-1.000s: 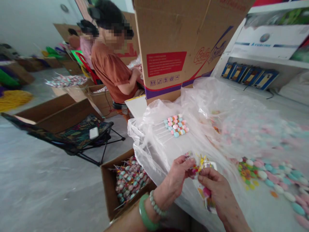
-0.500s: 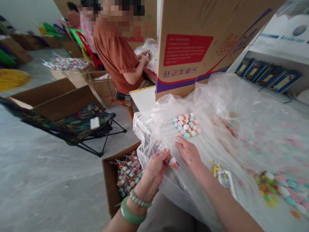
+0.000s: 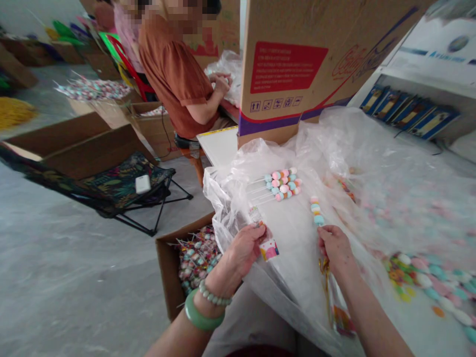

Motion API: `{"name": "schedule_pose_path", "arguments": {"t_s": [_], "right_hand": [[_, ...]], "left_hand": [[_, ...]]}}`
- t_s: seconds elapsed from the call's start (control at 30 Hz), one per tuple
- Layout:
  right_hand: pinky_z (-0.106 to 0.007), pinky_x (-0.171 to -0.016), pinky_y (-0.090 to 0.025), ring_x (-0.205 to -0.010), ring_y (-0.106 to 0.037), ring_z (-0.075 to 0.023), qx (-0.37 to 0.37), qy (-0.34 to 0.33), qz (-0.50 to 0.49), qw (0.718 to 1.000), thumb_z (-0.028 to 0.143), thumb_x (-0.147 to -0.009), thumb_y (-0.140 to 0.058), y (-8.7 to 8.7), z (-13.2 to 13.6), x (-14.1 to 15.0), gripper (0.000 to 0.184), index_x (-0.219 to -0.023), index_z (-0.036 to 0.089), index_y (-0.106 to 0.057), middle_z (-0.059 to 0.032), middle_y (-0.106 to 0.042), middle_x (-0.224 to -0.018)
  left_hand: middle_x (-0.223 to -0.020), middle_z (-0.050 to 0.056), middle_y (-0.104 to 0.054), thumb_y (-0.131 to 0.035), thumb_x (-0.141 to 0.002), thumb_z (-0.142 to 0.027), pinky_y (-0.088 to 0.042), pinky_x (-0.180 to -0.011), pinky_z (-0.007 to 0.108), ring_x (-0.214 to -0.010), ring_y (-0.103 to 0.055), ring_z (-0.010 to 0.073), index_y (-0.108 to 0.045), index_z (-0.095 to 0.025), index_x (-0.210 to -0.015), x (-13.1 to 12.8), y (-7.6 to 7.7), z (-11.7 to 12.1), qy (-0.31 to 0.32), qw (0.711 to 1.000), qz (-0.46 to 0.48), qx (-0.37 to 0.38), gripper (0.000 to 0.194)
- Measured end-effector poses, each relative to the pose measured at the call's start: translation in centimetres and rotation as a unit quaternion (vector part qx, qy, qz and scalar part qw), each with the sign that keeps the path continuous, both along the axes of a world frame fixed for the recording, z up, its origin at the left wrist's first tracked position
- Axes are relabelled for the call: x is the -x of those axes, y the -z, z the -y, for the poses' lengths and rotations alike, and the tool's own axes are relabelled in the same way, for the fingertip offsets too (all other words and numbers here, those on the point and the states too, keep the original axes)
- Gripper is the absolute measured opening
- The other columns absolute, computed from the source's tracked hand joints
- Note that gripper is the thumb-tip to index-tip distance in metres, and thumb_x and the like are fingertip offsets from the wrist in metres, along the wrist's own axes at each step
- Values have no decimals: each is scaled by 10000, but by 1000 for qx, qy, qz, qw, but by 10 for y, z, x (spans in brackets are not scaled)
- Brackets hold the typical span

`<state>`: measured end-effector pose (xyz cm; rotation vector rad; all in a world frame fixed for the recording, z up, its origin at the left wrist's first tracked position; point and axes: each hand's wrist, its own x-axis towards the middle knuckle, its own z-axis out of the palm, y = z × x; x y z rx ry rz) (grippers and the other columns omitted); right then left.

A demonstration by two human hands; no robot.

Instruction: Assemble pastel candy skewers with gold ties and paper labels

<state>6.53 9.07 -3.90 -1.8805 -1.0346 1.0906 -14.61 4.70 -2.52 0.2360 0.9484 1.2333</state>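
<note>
My left hand (image 3: pixel 243 248) is closed on a clear printed candy bag (image 3: pixel 269 248), its colourful end showing below the fingers. To the right, my right hand (image 3: pixel 332 248) pinches the stick of a marshmallow skewer (image 3: pixel 316 210), whose pink, white, orange and blue pieces point away from me. Several similar skewers (image 3: pixel 284 186) lie side by side on the plastic sheet (image 3: pixel 238 183), sticks toward the left. Gold twist ties (image 3: pixel 325 270) and a clear bag with a red print (image 3: pixel 342 320) show just below my right hand.
An open carton (image 3: pixel 167 277) of bagged skewers stands at lower left. Loose sweets (image 3: pixel 427 277) lie at right. A tall cardboard box (image 3: pixel 286 74) stands at the table's back. A folding chair (image 3: pixel 122 183) holds a white device. A co-worker (image 3: pixel 174 74) sits beyond.
My right hand has moved right from beside the row and now holds one marshmallow skewer, with fewer left in the row. The left hand still holds the bag, now turned more into view.
</note>
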Motion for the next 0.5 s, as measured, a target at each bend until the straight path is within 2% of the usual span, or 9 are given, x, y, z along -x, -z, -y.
{"name": "schedule_pose_path", "arguments": {"t_s": [0.07,0.13,0.23,0.3,0.4,0.5], "right_hand": [[-216,-331,-195,-300,-292,-75,-11,27,-84,996,385,-640,-599,-8,1,-9,208,-687,197,-526,101,-399,-402],[-209,-327,-181,-306,-281,-62,-41,38,-128,990,376,-604,-652,-18,10,-15,229,-679,180,-561,98,-405,-407],[-203,-342,-206,-347,-325,-60,-75,3,-141,987,368,-618,-696,-33,43,-22,239,-719,164,-623,77,-438,-439],[-205,-352,-228,-373,-349,-67,-79,-19,-127,989,376,-649,-702,-41,74,-24,257,-784,162,-660,65,-453,-459],[-216,-376,-306,-410,-400,-89,-88,-18,-79,993,407,-689,-687,-50,120,-26,272,-831,176,-682,47,-482,-488],[-233,-427,-384,-455,-471,-117,-140,-36,-1,989,416,-736,-647,-53,149,-28,258,-868,201,-697,21,-558,-545]], "left_hand": [[-608,28,-605,-706,-652,-194,-458,-583,224,-553,-542,98,-619,-105,-617,-3,-5,-1,17,1000,0,13,130],[-583,24,-601,-702,-668,-177,-454,-563,219,-527,-536,92,-620,-107,-604,-5,-9,-1,-2,1000,-13,28,126],[-568,3,-591,-685,-713,-184,-416,-491,202,-474,-509,73,-621,-121,-636,-6,-14,-2,-52,997,-22,54,119],[-592,-5,-603,-664,-750,-195,-404,-465,201,-466,-518,73,-624,-133,-686,-7,-18,-3,-85,993,0,81,98],[-609,-5,-614,-638,-788,-208,-421,-461,219,-482,-560,99,-604,-145,-707,-14,-25,-3,-114,985,48,124,108],[-627,7,-625,-618,-810,-201,-483,-526,253,-541,-610,131,-586,-145,-717,-29,-30,-1,-123,980,80,132,114]]}}
